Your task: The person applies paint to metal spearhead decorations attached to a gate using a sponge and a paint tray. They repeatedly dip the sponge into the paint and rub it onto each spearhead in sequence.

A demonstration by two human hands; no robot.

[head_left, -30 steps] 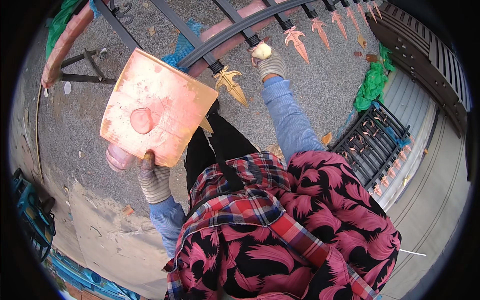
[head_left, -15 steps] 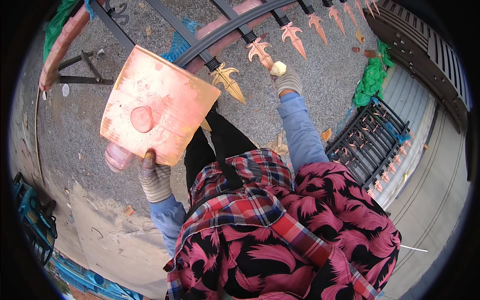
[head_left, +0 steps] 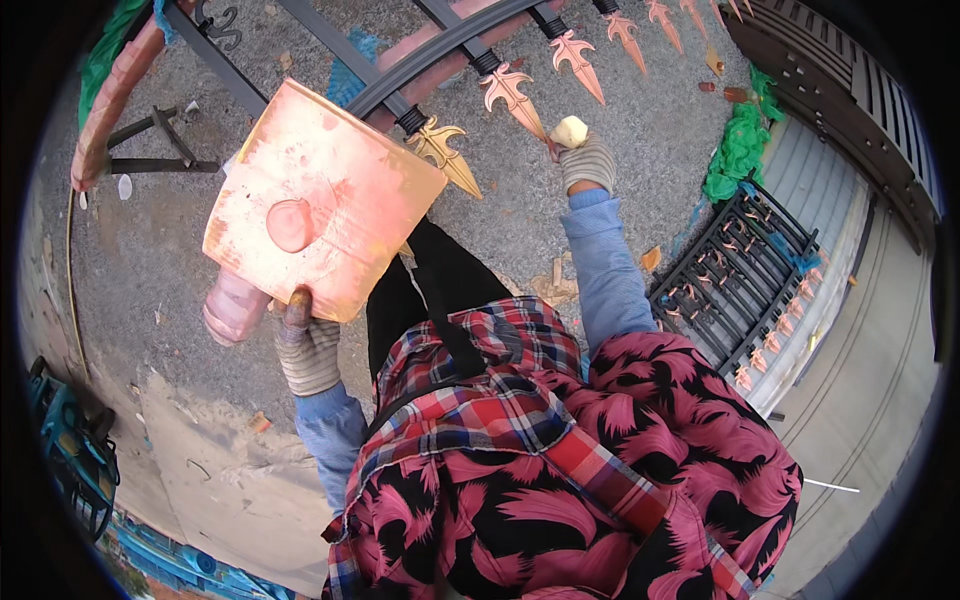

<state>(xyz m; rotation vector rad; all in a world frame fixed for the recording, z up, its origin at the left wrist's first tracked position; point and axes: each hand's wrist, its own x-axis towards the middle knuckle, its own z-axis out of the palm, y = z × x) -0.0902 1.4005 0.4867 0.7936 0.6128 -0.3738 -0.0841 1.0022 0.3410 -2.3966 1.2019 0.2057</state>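
Spearheads (head_left: 510,90) on the dark gate (head_left: 420,65) lying on the gravel are mostly copper-coloured, though the one (head_left: 445,150) nearest the jug looks golden, so the coating seems nearly done there. Left hand (head_left: 308,345) is clamped on a paint-stained jug (head_left: 320,200); right hand (head_left: 585,160) grips a pale sponge (head_left: 570,130) against a spearhead. Since the earlier frame, the right hand has shifted leftward along the row.

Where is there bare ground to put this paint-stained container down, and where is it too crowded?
Bare gravel lies left of the container held by the left hand, below the metal stand. More lies right of the right hand, toward the green cloth. It is crowded under the spear-tipped gate and by the small fence panel.
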